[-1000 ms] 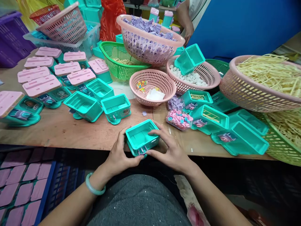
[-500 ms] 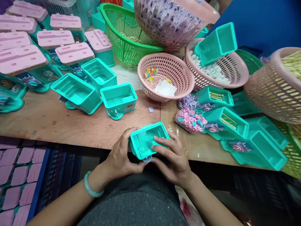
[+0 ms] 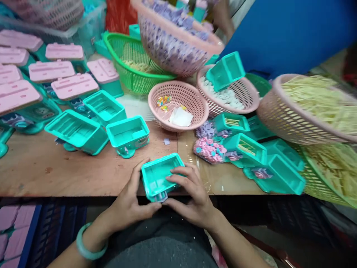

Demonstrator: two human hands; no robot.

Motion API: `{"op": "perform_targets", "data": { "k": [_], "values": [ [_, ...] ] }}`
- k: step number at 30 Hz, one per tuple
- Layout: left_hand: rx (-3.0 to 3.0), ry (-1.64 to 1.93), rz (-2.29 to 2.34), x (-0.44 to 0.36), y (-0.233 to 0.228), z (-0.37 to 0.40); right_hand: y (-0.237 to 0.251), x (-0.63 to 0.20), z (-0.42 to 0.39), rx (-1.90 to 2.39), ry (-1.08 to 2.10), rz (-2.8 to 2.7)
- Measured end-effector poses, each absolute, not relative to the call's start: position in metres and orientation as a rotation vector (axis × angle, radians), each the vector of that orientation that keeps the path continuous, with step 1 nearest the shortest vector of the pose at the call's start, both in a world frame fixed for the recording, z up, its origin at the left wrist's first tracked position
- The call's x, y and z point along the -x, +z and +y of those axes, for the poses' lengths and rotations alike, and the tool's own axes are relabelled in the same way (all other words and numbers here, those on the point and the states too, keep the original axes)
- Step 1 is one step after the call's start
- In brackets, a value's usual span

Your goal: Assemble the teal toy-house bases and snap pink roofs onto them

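Both hands hold a teal plastic box point(image 3: 160, 175), open side up, at the table's front edge. My left hand point(image 3: 129, 199) grips its left side, the thumb reaching along the near end. My right hand point(image 3: 192, 191) has its fingers over the right rim and its thumb at a small greyish-purple plastic piece point(image 3: 161, 196) on the near end. Part of that piece is hidden by the thumb. Beyond the box, a small purple piece point(image 3: 166, 141) lies on the wooden table point(image 3: 83, 173). Several more teal boxes point(image 3: 128, 132) stand to the left.
Pink-lidded teal boxes point(image 3: 74, 86) crowd the left. A pink basket point(image 3: 178, 85) holds small colourful bits and white paper. At right are a tub of pink and blue pieces point(image 3: 209, 149), tilted teal boxes point(image 3: 287, 175) and a basket of pale sticks point(image 3: 301, 126).
The camera view has shifted, so the table's things appear further left and mostly lower. Both hands still hold the teal box, with the right thumb at the small piece.
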State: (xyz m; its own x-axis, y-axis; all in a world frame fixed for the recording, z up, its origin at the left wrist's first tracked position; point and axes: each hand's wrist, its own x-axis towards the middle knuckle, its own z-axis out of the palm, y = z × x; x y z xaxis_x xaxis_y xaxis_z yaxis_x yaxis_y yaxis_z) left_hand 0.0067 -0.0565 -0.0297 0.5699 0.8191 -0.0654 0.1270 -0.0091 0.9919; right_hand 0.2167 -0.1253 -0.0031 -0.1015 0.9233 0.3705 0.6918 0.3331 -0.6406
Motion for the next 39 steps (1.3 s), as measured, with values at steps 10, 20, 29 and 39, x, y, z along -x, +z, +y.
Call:
{"op": "perform_targets", "data": {
  "k": [10,20,29,39],
  "values": [
    [-0.898,0.566,0.913,-0.036,-0.011,-0.042,0.016,-0.292,-0.112,1.672,0.073,-1.551],
    [-0.702,0.773,1.065,-0.019,-0.001,-0.047,0.001,-0.246,-0.029,1.787,0.127,-2.033],
    [-0.695,0.601,0.903,-0.062,-0.001,-0.043,0.007,-0.337,-0.072,2.177,-0.536,-1.752],
    [-0.744,0.664,0.939,-0.057,0.001,-0.048,0.005,-0.331,-0.072,2.055,-0.371,-1.789]
  ]
}}
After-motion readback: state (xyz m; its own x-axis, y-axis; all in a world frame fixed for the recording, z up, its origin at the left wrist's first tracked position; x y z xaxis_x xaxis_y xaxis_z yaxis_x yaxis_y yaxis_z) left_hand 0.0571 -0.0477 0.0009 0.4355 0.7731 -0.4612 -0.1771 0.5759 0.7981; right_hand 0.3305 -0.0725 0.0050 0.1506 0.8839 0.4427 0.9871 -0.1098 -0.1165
